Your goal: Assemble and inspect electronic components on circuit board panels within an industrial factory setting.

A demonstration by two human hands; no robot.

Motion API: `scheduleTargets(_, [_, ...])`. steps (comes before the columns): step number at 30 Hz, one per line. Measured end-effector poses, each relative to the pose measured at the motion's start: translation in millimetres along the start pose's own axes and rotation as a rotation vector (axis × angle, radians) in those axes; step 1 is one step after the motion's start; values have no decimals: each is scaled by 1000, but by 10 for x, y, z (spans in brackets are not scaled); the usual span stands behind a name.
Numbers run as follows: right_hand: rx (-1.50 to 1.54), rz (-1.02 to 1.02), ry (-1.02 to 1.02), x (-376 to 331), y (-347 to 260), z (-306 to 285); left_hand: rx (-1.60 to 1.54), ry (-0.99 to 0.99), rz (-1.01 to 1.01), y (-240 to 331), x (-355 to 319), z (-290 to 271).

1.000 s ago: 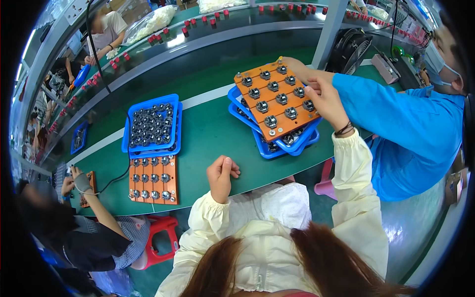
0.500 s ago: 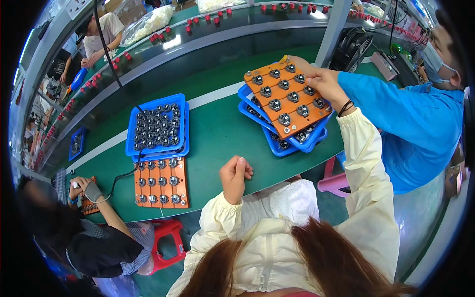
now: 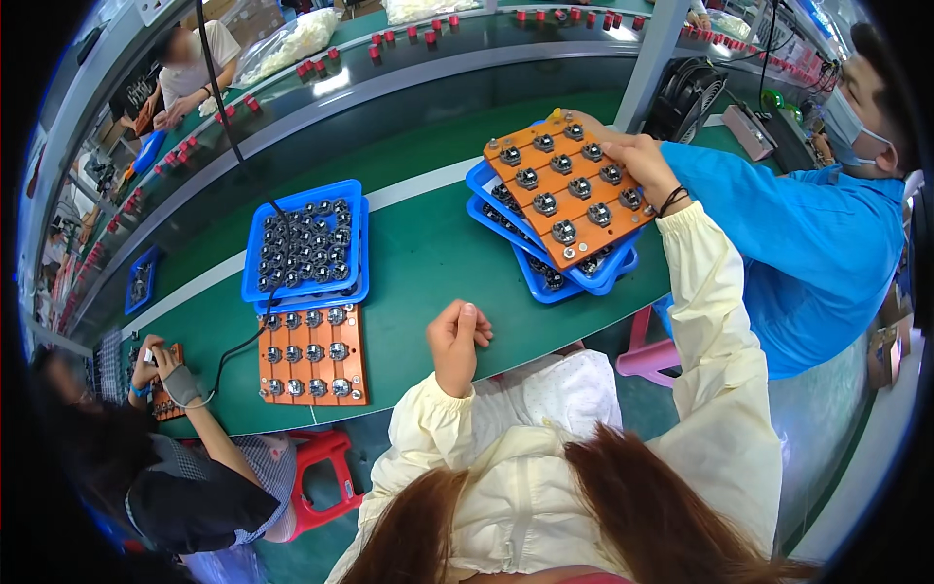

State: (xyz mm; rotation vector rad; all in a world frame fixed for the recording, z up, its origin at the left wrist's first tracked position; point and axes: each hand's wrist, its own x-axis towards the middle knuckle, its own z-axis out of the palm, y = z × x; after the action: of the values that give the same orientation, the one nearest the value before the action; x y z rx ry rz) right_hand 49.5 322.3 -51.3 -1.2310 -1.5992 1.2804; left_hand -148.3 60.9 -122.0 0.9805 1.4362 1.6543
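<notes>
My right hand (image 3: 644,164) grips the right edge of an orange fixture board (image 3: 562,183) set with rows of small black-and-silver round parts. The board is tilted above a stack of blue trays (image 3: 537,280). A co-worker's hand (image 3: 588,125), reaching from a blue sleeve, is at the same board's far corner, partly hidden by my hand. My left hand (image 3: 457,343) hovers by the table's near edge, fingers curled in and thumb up, with nothing seen in it. Left of it lies a second orange board (image 3: 312,356) bearing similar parts.
Blue trays (image 3: 305,243) full of the parts stand behind the second board. A black cable (image 3: 230,362) crosses the green table (image 3: 420,255). At the left, another worker's gloved hand (image 3: 181,383) works on a board. A grey post (image 3: 654,68) and a fan (image 3: 683,97) stand beyond.
My right hand still holds the board, and its place over the trays is nearly the same. My left hand stays curled. The whole view has shifted slightly.
</notes>
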Motion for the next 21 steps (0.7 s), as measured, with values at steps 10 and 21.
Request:
scheduleTargets(10, [251,177,-82,-2,-87,-44,-8,46,1,-4,30,-9])
scheduleTargets(21, [348,67,-168,-167,-140,-110,-22,51,7,18,47,-3])
